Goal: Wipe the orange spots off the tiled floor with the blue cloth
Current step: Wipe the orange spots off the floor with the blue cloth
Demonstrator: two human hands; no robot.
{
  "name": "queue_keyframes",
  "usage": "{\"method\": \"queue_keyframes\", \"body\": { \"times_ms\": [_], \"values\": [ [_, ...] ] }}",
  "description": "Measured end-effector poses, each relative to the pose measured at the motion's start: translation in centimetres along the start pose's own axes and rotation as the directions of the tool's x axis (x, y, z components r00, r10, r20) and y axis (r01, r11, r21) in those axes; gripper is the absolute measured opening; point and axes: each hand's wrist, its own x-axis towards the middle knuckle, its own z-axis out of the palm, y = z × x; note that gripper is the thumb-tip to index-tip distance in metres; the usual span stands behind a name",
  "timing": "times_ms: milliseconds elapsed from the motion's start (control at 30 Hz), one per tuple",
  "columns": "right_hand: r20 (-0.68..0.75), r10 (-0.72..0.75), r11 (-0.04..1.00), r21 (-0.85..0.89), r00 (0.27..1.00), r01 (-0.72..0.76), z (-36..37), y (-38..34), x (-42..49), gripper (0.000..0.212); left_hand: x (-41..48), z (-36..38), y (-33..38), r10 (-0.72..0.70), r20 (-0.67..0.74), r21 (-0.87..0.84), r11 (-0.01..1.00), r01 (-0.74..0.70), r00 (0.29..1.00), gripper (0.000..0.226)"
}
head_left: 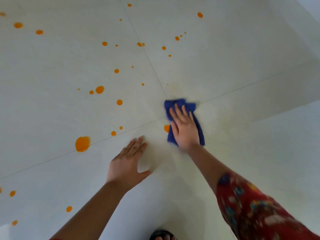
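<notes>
The right hand [184, 129], fingers straight and spread, presses the crumpled, fuzzy blue cloth [180, 105] flat on the glossy pale tiled floor [242, 49], where grout lines cross (a round orange spot [166, 128] peeks out beside it). The left hand [128, 163] rests flat on the floor, thumb splayed wide.

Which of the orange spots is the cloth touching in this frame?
The half-hidden orange spot at the left edge of the blue cloth, beside the right hand. Every other spot lies clear of the cloth, mostly farther left.
</notes>
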Motion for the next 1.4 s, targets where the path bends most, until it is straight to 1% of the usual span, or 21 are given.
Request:
{"method": "queue_keyframes", "body": {
  "times_ms": [67,100,233,300,400,467,533,567,667,733,800,867,900,967,1033,1133,1200,1233,1300,1367,1400],
  "values": [
    [0.009,-0.09,0.996,0.007,0.996,0.089,0.1,0.8,-3.8,0.048,0.1,0.1,-0.1,0.003,0.011,-0.004,1.0,-0.003,1.0,0.089],
    [0.003,-0.065,0.998,0.02,0.998,0.065,-0.1,1.7,-4.7,0.048,0.2,0.1,-0.2,0.003,0.017,-0.002,1.0,-0.003,1.0,0.089],
    [-0.055,0.254,0.967,0.015,0.966,-0.253,-0.4,3.5,-1.9,0.057,0.2,0.4,-0.2,-0.005,0.018,0.001,1.0,0.005,1.0,0.089],
    [-0.054,0.288,0.958,0.014,0.956,-0.288,-0.4,1.8,0.9,0.06,0.3,0.3,0.0,-0.006,0.005,-0.009,1.0,0.006,1.0,0.089],
    [-0.025,0.045,0.999,0.0,0.999,-0.045,0.5,-1.1,0.9,0.055,0.2,0.4,-0.2,0.013,-0.007,0.0,1.0,-0.013,1.0,0.089],
    [0.035,-0.165,0.986,-0.025,0.986,0.165,0.9,-1.9,-3.3,0.051,0.1,0.4,-0.4,0.024,-0.012,-0.005,1.0,-0.024,1.0,0.09],
    [0.059,-0.222,0.975,-0.016,0.973,0.224,0.4,-0.4,-7.4,0.049,0.2,0.2,-0.4,0.028,-0.007,-0.021,0.999,-0.028,1.0,0.09],
    [0.03,-0.175,0.984,-0.01,0.984,0.176,0.2,1.0,-8.1,0.049,0.3,0.2,-0.3,0.03,0.001,-0.01,0.999,-0.03,1.0,0.089],
    [-0.052,0.174,0.985,0.004,0.983,-0.174,0.1,2.4,-4.3,0.053,0.4,0.1,-0.2,0.022,0.009,0.019,1.0,-0.022,1.0,0.087],
    [-0.077,0.249,0.968,0.029,0.965,-0.248,0.3,-0.2,-0.7,0.056,0.4,0.2,-0.3,0.016,0.004,0.018,1.0,-0.016,1.0,0.086],
    [-0.07,0.04,0.999,0.011,0.997,-0.04,1.1,-3.3,-1.3,0.053,0.3,0.0,-0.4,0.013,-0.012,-0.006,1.0,-0.013,1.0,0.084],
    [0.038,-0.24,0.97,-0.043,0.97,0.241,1.2,-4.1,-5.8,0.051,0.4,-0.4,-0.7,-0.007,-0.053,-0.011,1.0,0.007,0.999,0.079],
    [0.085,-0.307,0.949,-0.046,0.948,0.311,0.8,-3.1,-7.9,0.051,0.6,-0.5,-0.9,-0.019,-0.079,0.007,1.0,0.019,0.997,0.076],
    [0.084,-0.291,0.955,-0.041,0.953,0.295,-0.1,-0.1,-10.0,0.051,0.8,-0.9,-1.6,-0.067,-0.107,0.033,0.997,0.071,0.992,0.073],
    [0.044,-0.099,0.993,-0.059,0.994,0.102,-0.4,2.1,-8.9,0.052,0.9,-1.3,-2.3,-0.142,-0.111,0.026,0.989,0.146,0.984,0.078],
    [-0.014,0.157,0.987,-0.035,0.987,-0.158,0.1,0.4,-4.0,0.055,0.7,-1.3,-3.1,-0.188,-0.074,0.031,0.981,0.191,0.979,0.084],
    [-0.038,0.064,0.998,-0.022,0.997,-0.065,0.9,-2.8,-3.4,0.055,0.6,-1.0,-3.1,-0.162,-0.055,0.06,0.984,0.165,0.985,0.084],
    [-0.003,-0.074,0.996,-0.041,0.997,0.073,1.3,-3.9,-4.6,0.054,0.5,-0.9,-3.1,-0.141,-0.046,0.074,0.987,0.144,0.989,0.084],
    [0.112,-0.321,0.943,-0.059,0.94,0.329,1.0,-4.0,-8.9,0.054,0.9,-0.9,-2.9,-0.085,-0.008,0.112,0.99,0.085,0.996,0.084],
    [0.129,-0.347,0.934,-0.039,0.929,0.355,0.0,-0.7,-12.1,0.056,1.4,-0.9,-2.6,-0.018,0.02,0.136,0.991,0.015,1.0,0.084],
    [0.109,-0.273,0.96,-0.04,0.956,0.279,-0.4,1.4,-12.5,0.056,1.7,-1.0,-2.4,0.003,0.031,0.132,0.991,-0.007,1.0,0.085]
  ]
}}
